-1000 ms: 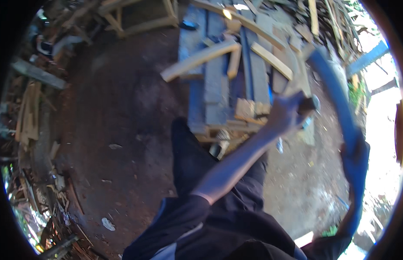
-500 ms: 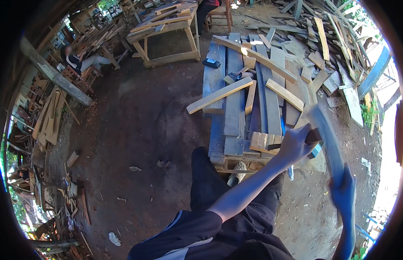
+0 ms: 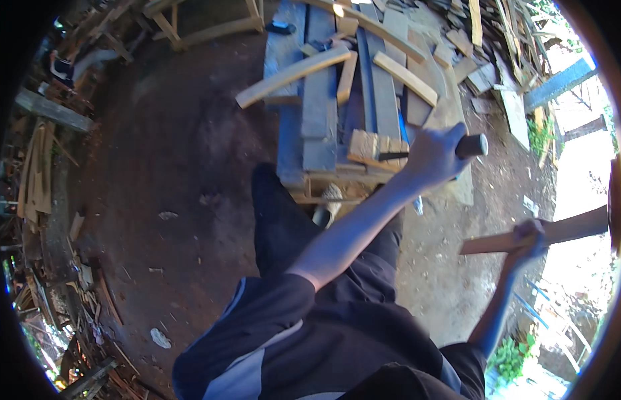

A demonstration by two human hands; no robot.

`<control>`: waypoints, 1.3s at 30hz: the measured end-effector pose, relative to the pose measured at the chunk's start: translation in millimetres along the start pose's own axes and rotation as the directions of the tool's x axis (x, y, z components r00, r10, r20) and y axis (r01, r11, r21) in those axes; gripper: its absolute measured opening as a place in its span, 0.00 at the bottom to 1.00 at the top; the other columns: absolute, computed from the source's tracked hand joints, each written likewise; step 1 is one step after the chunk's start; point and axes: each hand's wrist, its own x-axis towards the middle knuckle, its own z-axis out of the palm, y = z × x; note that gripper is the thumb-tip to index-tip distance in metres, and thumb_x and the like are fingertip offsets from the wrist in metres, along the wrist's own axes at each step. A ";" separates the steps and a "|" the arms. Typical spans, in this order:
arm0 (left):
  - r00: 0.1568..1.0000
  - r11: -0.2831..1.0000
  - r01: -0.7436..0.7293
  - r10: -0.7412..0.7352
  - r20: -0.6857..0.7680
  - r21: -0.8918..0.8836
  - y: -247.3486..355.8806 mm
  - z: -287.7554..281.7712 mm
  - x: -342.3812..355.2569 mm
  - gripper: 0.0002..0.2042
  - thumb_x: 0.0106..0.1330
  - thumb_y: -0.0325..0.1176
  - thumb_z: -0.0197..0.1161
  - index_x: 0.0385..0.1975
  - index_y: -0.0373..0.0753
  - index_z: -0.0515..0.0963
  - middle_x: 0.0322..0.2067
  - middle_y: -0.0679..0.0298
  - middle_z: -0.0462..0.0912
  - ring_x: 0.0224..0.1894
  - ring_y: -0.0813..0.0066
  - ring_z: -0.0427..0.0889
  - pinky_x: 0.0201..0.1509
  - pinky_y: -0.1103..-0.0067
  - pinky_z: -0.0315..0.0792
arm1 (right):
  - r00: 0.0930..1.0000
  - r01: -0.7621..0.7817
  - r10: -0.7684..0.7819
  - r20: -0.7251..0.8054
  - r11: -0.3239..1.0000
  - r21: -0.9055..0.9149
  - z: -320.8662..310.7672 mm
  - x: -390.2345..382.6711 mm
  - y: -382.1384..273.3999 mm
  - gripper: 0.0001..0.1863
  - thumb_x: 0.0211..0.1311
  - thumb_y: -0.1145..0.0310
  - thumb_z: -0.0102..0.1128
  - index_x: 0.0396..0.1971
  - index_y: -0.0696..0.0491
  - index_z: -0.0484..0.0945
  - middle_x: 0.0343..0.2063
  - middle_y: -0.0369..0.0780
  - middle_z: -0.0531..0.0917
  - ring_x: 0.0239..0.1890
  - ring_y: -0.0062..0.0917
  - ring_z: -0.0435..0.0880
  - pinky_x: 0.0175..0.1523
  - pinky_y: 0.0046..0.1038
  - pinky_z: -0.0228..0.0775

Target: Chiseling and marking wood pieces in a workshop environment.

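My left hand [image 3: 434, 157] is wrapped round the handle of a chisel [image 3: 472, 145], whose pale round butt end sticks out to the right. The dark chisel blade [image 3: 393, 156] points left and lies against a light wood block [image 3: 364, 143] at the near edge of the bench. Whether its tip is inside the wood I cannot tell. Off to the right, apart from the chisel, my right hand [image 3: 528, 241] is closed on a flat wooden board [image 3: 577, 225], gripped near its middle and held roughly level.
On the bench [image 3: 290, 153] lie dark planks [image 3: 317, 93], pale wood strips [image 3: 294, 75] and a small black object [image 3: 281, 27]. Scrap wood [image 3: 484, 73] is heaped at the far right, more boards [image 3: 34, 173] at the left. A person [image 3: 62, 69] sits at the far left.
My right hand has swung the board from upright beside the chisel to level, farther right. My left hand still holds the chisel. The whole view has shifted, bringing the bench higher up.
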 end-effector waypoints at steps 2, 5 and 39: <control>1.000 0.999 -0.014 0.014 0.002 0.030 -2.8 5.4 -1.7 0.16 0.51 0.42 0.73 0.25 0.40 0.71 0.15 0.57 0.76 0.21 0.55 0.81 0.23 0.67 0.71 | 0.851 0.294 0.153 0.502 0.653 -0.698 -4.3 -22.7 25.5 0.10 0.58 0.66 0.61 0.33 0.57 0.73 0.14 0.34 0.71 0.12 0.14 0.66 0.17 0.18 0.55; 0.997 0.998 -0.041 0.038 0.067 0.040 -7.3 6.4 -6.9 0.15 0.52 0.41 0.71 0.25 0.41 0.71 0.16 0.59 0.77 0.21 0.59 0.81 0.24 0.69 0.72 | 0.918 -0.223 0.391 0.067 0.648 -0.728 39.1 -13.0 -34.4 0.01 0.59 0.75 0.55 0.29 0.53 0.73 0.16 0.33 0.71 0.13 0.12 0.65 0.18 0.18 0.55; 0.919 0.975 -0.138 0.060 0.389 0.174 -28.4 20.5 -50.8 0.14 0.51 0.39 0.70 0.30 0.39 0.74 0.23 0.61 0.80 0.24 0.62 0.83 0.30 0.69 0.77 | 0.849 -0.111 0.449 0.280 0.669 -0.735 42.1 -68.7 -10.0 0.10 0.55 0.70 0.64 0.33 0.55 0.73 0.17 0.35 0.74 0.13 0.15 0.71 0.17 0.21 0.62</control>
